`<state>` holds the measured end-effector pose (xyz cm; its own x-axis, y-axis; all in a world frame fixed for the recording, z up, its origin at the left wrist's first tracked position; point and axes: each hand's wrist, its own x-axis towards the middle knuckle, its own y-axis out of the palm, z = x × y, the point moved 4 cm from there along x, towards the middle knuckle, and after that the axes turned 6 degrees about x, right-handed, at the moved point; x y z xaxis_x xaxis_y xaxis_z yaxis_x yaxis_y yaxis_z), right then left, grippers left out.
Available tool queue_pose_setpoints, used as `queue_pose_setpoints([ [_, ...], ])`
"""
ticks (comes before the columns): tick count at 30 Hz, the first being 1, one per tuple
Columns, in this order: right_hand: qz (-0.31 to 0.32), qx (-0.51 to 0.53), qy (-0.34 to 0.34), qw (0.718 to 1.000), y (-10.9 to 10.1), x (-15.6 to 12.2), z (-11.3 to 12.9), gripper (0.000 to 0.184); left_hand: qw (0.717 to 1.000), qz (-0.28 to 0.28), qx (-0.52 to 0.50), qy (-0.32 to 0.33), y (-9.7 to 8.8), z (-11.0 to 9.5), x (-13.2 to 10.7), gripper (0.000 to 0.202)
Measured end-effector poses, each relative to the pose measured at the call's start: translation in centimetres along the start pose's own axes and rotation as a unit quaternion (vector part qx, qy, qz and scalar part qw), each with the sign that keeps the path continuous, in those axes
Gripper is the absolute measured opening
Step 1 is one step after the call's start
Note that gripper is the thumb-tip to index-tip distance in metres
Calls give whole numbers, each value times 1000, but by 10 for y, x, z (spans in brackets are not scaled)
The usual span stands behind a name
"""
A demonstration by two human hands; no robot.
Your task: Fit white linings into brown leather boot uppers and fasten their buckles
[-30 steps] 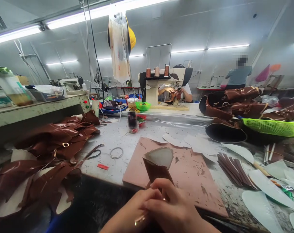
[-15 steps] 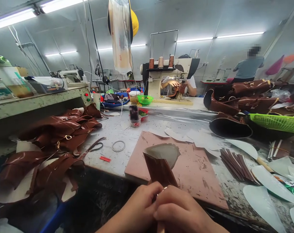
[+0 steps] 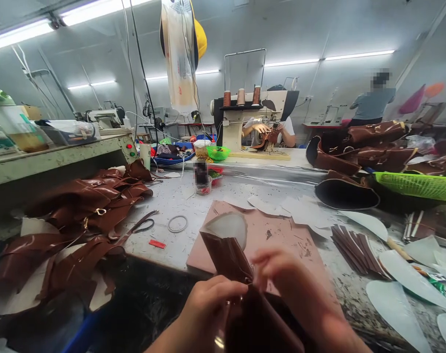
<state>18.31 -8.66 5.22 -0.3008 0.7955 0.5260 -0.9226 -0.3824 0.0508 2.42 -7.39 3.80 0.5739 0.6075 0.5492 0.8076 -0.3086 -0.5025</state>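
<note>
My left hand [image 3: 210, 306] grips a brown leather piece [image 3: 228, 260], thumb and fingers closed on its near part. Dark brown leather with a metal fitting hangs below that hand at the bottom edge. At the far end of the leather piece shows a pale sheet with a curved edge [image 3: 228, 228]; I cannot tell whether the two are joined. Close to the right side of the leather is my right hand [image 3: 282, 274], its fingers smeared by motion. Under both hands lies a pink board [image 3: 282, 235] with dark marks.
Brown leather bags [image 3: 86, 196] are heaped at the left. Dark brown strips [image 3: 351, 250], white curved sheets [image 3: 399, 294] and a green basket [image 3: 417, 185] lie at the right. Across the table, a person's hands [image 3: 261, 128] work at a sewing machine [image 3: 234, 130].
My right hand has come away from my left and moved up and right. The leather and pale sheet have shifted left. More brown leather now shows below my hands.
</note>
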Motion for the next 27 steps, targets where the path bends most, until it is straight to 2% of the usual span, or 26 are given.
queue_pose_setpoints([
  [2, -82, -15, 70, 994, -21, 8, -17, 43, 997, 18, -72, 3, 0, 4, 0, 26],
  [3, -84, -23, 118, 989, -26, 12, -27, 46, 993, 36, -112, 3, 2, 7, -1, 25],
  [5, -34, -10, 201, 979, -25, 16, -45, 49, 982, 71, -173, -10, 4, 11, -2, 22],
  [7, 14, 28, 225, 974, -17, 17, -54, 54, 977, 99, -187, -31, 4, 15, -3, 21],
  [8, 18, 45, 224, 973, -15, 16, -56, 54, 977, 112, -177, -36, 1, 15, -2, 23],
  [11, -8, 62, 212, 975, -13, 10, -59, 50, 983, 149, -107, -17, -19, 14, 8, 34],
  [13, -16, 89, 216, 972, -11, 5, -63, 50, 989, 132, -66, 6, -38, 13, 26, 33],
  [14, -15, 109, 219, 970, -9, 4, -66, 50, 994, 99, -43, 2, -47, 15, 39, 29],
  [16, -15, 155, 217, 964, -2, 2, -71, 50, 997, 24, 51, -55, -57, 24, 69, 25],
  [17, -14, 169, 213, 962, 1, 2, -74, 50, 986, 7, 124, -110, -56, 31, 85, 27],
  [18, -14, 170, 209, 963, 4, 1, -75, 50, 961, 66, 209, -168, -47, 39, 99, 34],
  [19, -17, 161, 202, 966, 6, 1, -75, 50, 925, 156, 284, -200, -35, 45, 112, 38],
  [21, -32, 111, 184, 976, 2, -2, -72, 50, 889, 229, 334, -213, -18, 55, 135, 32],
  [22, -47, 74, 170, 981, -3, -4, -69, 51, 877, 246, 350, -219, -13, 60, 145, 26],
  [24, -101, -8, 147, 984, -23, -11, -62, 50, 860, 244, 375, -246, -16, 76, 160, 16],
  [27, -207, -153, 181, 949, -61, -24, -61, 47, 830, 238, 393, -317, -37, 110, 175, 18],
])
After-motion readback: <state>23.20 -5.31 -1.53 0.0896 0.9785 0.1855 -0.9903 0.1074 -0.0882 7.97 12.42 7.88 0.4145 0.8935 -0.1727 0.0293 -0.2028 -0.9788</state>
